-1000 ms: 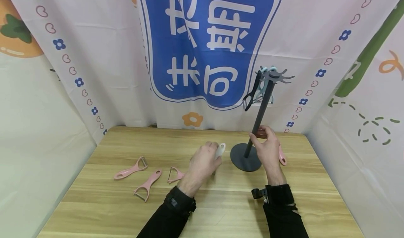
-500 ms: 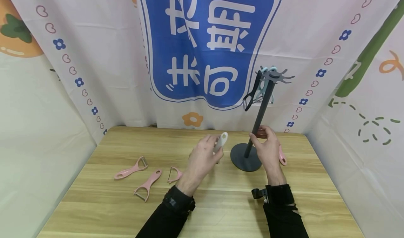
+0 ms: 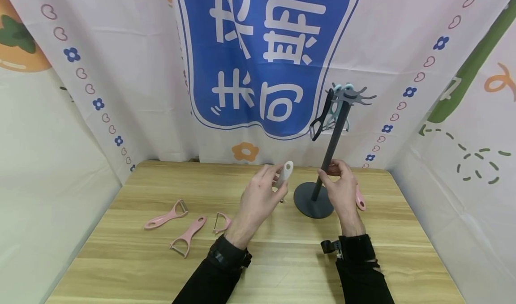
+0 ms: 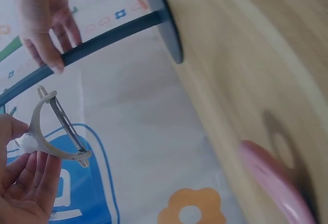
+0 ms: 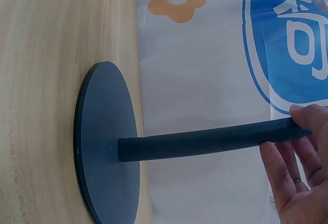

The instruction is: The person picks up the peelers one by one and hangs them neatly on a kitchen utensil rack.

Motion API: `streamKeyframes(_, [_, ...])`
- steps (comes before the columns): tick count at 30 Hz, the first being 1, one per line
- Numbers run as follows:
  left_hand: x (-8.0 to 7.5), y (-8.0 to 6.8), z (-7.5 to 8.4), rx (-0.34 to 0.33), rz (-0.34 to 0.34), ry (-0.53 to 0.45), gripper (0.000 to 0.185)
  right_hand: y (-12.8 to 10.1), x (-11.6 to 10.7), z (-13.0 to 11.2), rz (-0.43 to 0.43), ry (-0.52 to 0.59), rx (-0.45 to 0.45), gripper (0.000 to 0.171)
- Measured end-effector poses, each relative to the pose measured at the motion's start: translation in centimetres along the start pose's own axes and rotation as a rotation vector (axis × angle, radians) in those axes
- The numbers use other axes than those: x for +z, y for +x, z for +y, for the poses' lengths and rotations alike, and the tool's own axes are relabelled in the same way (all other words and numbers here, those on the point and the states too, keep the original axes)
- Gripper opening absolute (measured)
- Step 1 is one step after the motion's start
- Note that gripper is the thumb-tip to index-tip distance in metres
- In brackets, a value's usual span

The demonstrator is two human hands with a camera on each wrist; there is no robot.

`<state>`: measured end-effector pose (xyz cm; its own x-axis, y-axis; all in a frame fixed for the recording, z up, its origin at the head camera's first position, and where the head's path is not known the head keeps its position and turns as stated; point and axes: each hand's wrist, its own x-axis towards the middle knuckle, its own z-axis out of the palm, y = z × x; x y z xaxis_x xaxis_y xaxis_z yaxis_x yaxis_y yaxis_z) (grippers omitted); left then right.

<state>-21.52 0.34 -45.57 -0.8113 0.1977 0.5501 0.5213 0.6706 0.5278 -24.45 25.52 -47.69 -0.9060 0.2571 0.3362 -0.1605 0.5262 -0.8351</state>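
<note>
A white Y-shaped peeler [image 4: 39, 137], smooth and plastic-looking, with a slim metal blade across its fork and a hole in its handle end, is in the air just left of the stand's pole. The left hand [image 3: 260, 199] pinches its handle between thumb and curled fingers. The right hand [image 3: 341, 190] is curled round the matte dark-grey stand [image 3: 335, 136], a round pole rising from a flat disc base to a crown of curved hooks, where a black peeler [image 3: 322, 118] and light-blue ones hang. Glossy pink peelers lie on the wood-grained table [image 3: 290, 268]. Compared with a second ago, the left hand and white peeler are higher and closer to the pole; the right hand's grip is unchanged.
</note>
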Motion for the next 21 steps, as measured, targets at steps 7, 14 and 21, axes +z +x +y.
streamKeyframes(7, [-0.6, 1.1, 1.1, 0.048, 0.061, -0.008, 0.044, 0.0, 0.1, 0.0, -0.001, -0.004, 0.012, 0.039])
streamKeyframes(14, [-1.6, 2.2, 2.0, 0.070, 0.104, -0.064, 0.042, 0.1, 0.1, -0.1, -0.002, 0.011, 0.011, 0.039])
streamKeyframes(21, [-2.6, 3.4, 2.8, 0.087, 0.115, -0.089, 0.043, 0.0, 0.1, 0.0, -0.004, 0.005, 0.014, 0.039])
